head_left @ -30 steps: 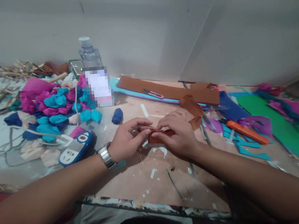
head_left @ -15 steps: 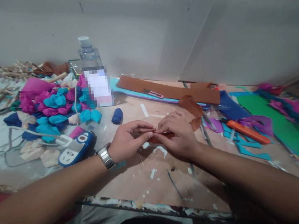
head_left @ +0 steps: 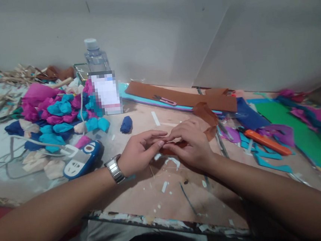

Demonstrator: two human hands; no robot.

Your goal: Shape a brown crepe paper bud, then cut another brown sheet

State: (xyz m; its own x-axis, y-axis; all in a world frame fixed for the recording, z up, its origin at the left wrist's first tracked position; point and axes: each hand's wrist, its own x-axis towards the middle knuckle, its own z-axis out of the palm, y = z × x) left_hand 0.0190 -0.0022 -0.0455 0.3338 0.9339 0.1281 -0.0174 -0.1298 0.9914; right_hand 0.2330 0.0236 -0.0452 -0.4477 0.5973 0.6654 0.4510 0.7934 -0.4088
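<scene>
Between my fingertips, just over the tabletop, is a small piece of brown crepe paper (head_left: 176, 145), mostly covered by my hands. My left hand (head_left: 140, 150) pinches its left end with thumb and fingers. On its right side my right hand (head_left: 192, 142) grips it, fingers curled over and thumb along the near side. A dark blue paper bundle (head_left: 126, 124) lies beyond my left hand. Behind my right hand rests a loose crumpled brown paper strip (head_left: 206, 116). White paper scraps (head_left: 173, 163) lie on the table below my hands.
Left of my watch sits a blue-and-white power strip (head_left: 82, 160) with a cable. Pink, blue and cream paper bundles (head_left: 60, 106) are heaped behind it, near a water bottle (head_left: 96, 58) and a blurred phone (head_left: 107, 93). Small snips (head_left: 166, 100) lie on brown sheets; an orange cutter (head_left: 267, 142) is at right.
My fingers shift slightly on the brown paper, and less of it shows between my hands than a second ago. Both hands stay in nearly the same place.
</scene>
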